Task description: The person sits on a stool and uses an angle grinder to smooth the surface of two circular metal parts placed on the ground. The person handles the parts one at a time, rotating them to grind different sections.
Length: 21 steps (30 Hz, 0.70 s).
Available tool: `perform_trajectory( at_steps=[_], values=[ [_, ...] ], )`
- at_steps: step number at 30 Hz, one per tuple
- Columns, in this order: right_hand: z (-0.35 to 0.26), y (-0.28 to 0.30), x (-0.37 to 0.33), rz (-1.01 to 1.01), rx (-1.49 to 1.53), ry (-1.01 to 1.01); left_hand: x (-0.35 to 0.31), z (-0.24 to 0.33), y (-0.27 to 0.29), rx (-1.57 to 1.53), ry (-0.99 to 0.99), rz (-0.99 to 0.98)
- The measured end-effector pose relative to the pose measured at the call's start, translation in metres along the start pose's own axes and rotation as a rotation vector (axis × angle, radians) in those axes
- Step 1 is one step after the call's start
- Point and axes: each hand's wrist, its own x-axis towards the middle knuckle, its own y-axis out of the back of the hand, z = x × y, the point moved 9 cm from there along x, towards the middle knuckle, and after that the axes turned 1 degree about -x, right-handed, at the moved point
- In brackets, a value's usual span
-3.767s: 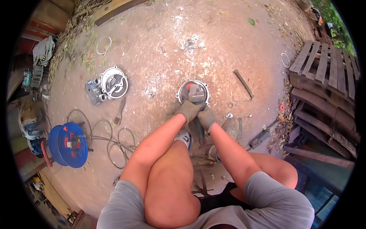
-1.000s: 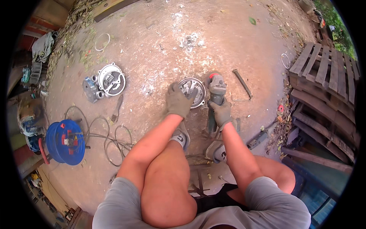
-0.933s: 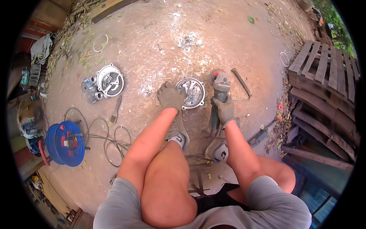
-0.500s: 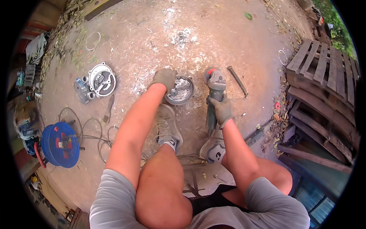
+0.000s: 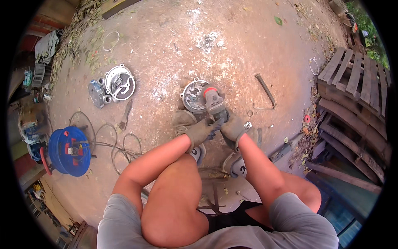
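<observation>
An angle grinder (image 5: 214,103) with a red-ringed disc end is held between my two gloved hands. My right hand (image 5: 233,127) wraps around its body. My left hand (image 5: 202,131) is closed against the body from the other side, its fingertips partly hidden. Under the grinder's head lies a round cast-metal housing (image 5: 187,101), open side up, with its right part covered. I cannot tell whether the disc touches it. My left shoe (image 5: 182,119) stands against the housing's near side.
A second round metal housing (image 5: 120,82) and a grey metal part (image 5: 96,94) lie to the left, above a brush (image 5: 126,114). A blue cable reel (image 5: 68,152) trails loose cable. To the right are a long bolt (image 5: 265,90) and stacked wooden pallets (image 5: 352,79).
My left hand has left the housing's rim and come back onto the grinder. The right hand has swung the grinder leftward and its head is now over the housing.
</observation>
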Motion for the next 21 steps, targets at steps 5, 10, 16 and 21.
perform_trajectory(
  at_steps=[5,10,16,21],
  values=[
    [0.015,-0.03,0.009,-0.1,-0.187,-0.105,0.039,-0.024,0.0,-0.427,0.071,0.103],
    [0.02,-0.041,0.014,-0.074,-0.088,-0.076,0.074,-0.041,0.026,-0.374,-0.101,0.126],
    [0.003,-0.05,0.002,-0.111,-0.104,-0.051,0.065,-0.042,0.033,-0.202,-0.243,0.154],
    [0.023,-0.05,-0.007,-0.087,-0.109,-0.086,0.056,-0.04,0.027,0.033,-0.19,0.161]
  ],
)
